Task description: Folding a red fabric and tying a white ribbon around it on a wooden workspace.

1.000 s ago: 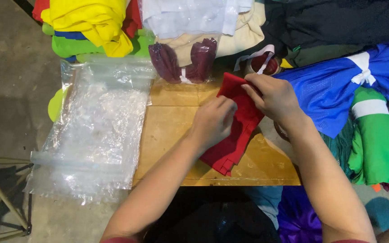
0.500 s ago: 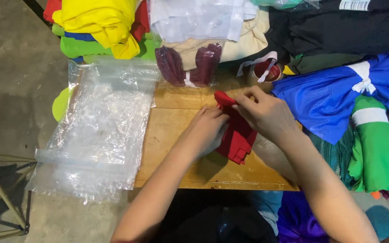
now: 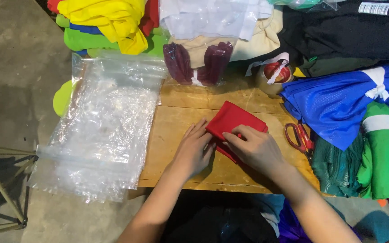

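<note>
Red cloth [image 3: 235, 121] lies folded on the bench [image 3: 176, 130]; your left hand [image 3: 194, 150] and right hand [image 3: 255, 148] press flat, grip open, so the fold keeps shape.

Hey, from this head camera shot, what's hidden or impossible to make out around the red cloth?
Head view only:
- Red cloth: near edge covered by left hand and right hand.
- Scissors: blades tucked under the blue garment.
- Tape roll: partly behind its loose strip.
- Plastic bags: count unclear, the clear sheets overlap.
</note>
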